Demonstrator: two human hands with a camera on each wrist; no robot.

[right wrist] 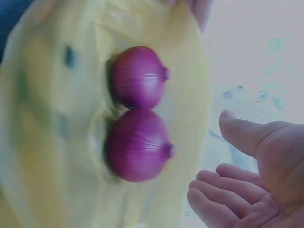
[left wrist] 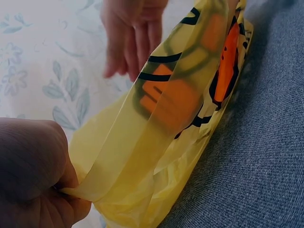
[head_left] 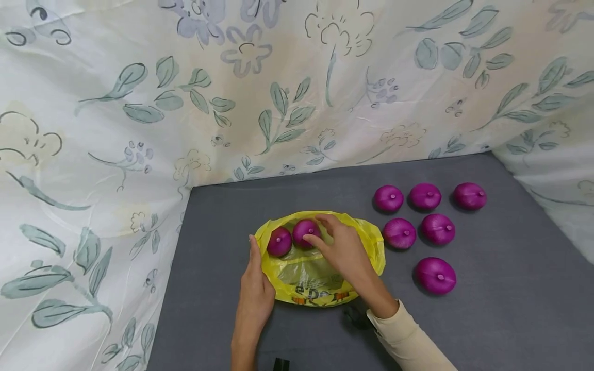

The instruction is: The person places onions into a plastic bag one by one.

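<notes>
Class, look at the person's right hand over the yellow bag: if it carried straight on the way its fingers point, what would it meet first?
Most likely the nearer purple onion inside the yellow bag. The right hand is open, fingertips pointing at that onion; the head view suggests near contact, though depth is unclear.

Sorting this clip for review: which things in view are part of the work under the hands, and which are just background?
In use:
yellow bag, edge pinched by left hand
two onions in bag, right hand open over them
six loose onions on the mat

Background:
grey mat
floral cloth
</notes>
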